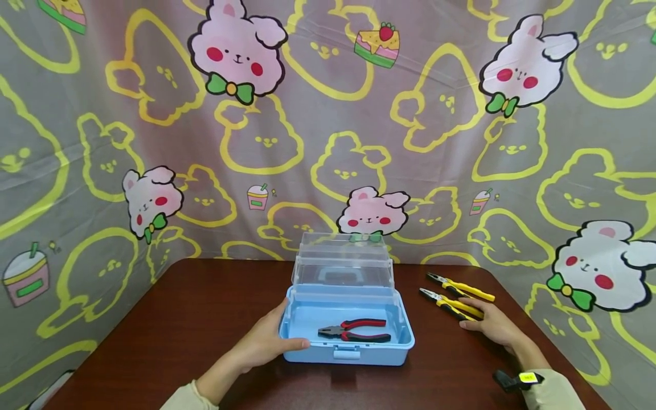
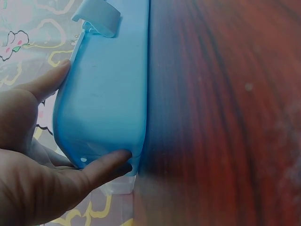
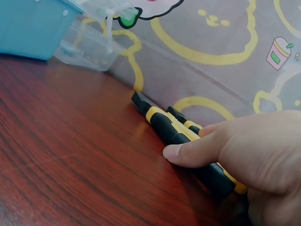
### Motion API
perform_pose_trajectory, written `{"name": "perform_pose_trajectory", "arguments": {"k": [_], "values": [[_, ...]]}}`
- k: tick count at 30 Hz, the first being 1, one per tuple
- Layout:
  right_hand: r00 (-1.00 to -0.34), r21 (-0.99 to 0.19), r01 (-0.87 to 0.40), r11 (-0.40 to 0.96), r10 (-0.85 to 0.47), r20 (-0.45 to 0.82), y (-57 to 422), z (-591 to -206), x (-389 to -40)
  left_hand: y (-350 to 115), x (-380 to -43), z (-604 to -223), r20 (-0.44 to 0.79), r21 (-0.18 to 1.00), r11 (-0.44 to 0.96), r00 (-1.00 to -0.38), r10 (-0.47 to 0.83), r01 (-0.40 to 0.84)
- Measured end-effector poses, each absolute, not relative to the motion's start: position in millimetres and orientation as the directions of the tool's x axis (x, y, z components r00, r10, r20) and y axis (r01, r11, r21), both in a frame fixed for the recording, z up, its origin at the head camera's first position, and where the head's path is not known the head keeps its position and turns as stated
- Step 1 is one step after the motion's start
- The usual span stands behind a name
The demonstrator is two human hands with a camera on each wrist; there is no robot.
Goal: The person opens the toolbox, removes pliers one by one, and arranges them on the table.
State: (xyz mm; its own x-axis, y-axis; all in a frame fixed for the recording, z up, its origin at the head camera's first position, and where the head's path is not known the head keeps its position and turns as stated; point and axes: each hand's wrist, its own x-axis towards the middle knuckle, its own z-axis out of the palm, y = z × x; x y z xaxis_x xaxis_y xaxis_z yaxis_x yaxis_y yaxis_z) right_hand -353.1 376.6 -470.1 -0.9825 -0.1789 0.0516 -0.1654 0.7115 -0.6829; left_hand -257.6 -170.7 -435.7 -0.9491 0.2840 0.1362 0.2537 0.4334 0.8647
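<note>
A light blue toolbox [image 1: 389, 357] stands on the table with its clear lid raised. My left hand [image 1: 261, 339] holds its front left corner, thumb on the front rim and fingers along the side wall, as the left wrist view shows. Inside the box lie combination pliers [image 1: 332, 331] with red and black handles. To the right, my right hand [image 1: 493, 326] grips the nearer yellow-and-black pliers [image 3: 164, 129] by the handles, thumb on the near side. Their jaws point left, toward the box. A second pair of yellow-and-black pliers [image 1: 468, 288] lies just behind them.
The clear lid [image 1: 342, 259] leans back near the patterned curtain [image 1: 307, 125] behind the table. Dark brown wooden tabletop [image 1: 169, 319] spreads around the box. A latch [image 1: 346, 354] hangs at the box's front. A black strap [image 1: 507, 380] sits at my right wrist.
</note>
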Motion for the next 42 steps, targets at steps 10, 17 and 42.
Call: {"name": "perform_pose_trajectory", "arguments": {"k": [10, 17, 42], "values": [[-0.971, -0.644, -0.239, 0.727, -0.18, 0.156, 369.6, -454.0, -346.4, -170.2, -256.6, -436.7, 0.142, 0.869, 0.418, -0.944, 0.299, 0.264], [-0.967, -0.613, -0.246, 0.75, -0.145, 0.21, 350.8, -434.6, -345.8, -171.2, -256.7, -435.2, 0.158, 0.872, 0.401, -0.937, 0.312, 0.28], [-0.878, -0.647, -0.478, 0.594, -0.337, 0.339, 273.7, -398.4, -324.5, -171.0, -254.9, -431.5, 0.143, 0.865, 0.424, -0.942, 0.303, 0.268]]}}
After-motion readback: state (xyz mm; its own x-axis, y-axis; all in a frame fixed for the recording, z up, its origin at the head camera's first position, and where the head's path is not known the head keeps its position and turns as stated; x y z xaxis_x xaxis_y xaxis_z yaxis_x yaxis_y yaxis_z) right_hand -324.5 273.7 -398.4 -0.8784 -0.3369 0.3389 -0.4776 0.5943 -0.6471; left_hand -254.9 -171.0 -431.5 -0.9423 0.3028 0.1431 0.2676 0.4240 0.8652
